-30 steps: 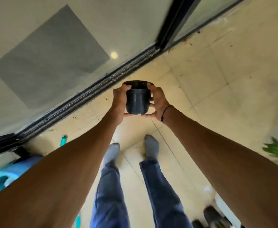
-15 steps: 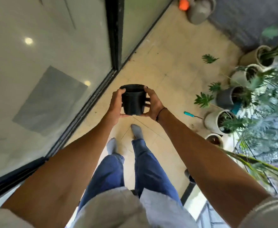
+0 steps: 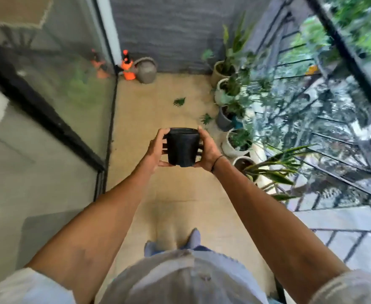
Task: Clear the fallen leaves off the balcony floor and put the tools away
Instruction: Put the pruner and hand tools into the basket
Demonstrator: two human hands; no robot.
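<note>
Head view: left hand (image 3: 156,150) and right hand (image 3: 208,151) grip clamped round an upright black pot (image 3: 182,147).

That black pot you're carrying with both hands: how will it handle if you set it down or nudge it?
The black pot looks like thin plastic, so probably light. The left hand and right hand hold it by the sides with ease. Its matte wall seems unlikely to slip. Narrower at the base than the rim, it might tip if nudged.
</note>
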